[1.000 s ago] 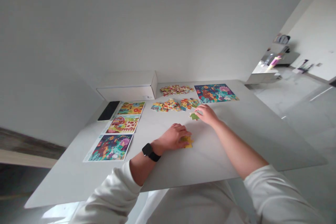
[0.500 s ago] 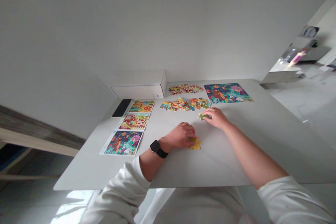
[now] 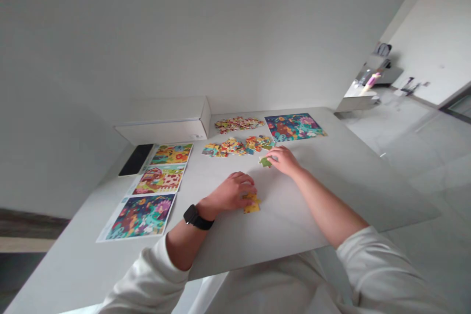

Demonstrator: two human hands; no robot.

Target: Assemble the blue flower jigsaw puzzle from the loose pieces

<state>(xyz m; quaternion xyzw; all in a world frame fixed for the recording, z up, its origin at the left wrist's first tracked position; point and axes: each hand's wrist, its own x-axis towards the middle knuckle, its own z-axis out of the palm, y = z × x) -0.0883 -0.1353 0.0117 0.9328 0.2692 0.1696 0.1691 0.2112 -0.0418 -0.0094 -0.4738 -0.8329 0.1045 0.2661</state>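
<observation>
My left hand (image 3: 232,190), with a black watch (image 3: 195,217) on its wrist, rests on the white table (image 3: 331,176) with curled fingers pressed onto a small yellow cluster of joined puzzle pieces (image 3: 251,203). My right hand (image 3: 284,160) lies further back, its fingertips pinched on a green puzzle piece (image 3: 264,161) that sits on the table. Just beyond it is a row of loose colourful puzzle pieces (image 3: 237,146), and a second heap of pieces (image 3: 237,124) lies behind that.
A finished blue puzzle (image 3: 293,126) lies at the back right. Three picture cards (image 3: 154,179) line the left side, next to a black phone (image 3: 135,159). A white box (image 3: 164,124) stands against the wall. The table's near edge runs under my forearms.
The camera view swung right, then back left. Both hands stayed nearly in place; my right hand kept its fingertips on the green piece and drew it slightly toward me.
</observation>
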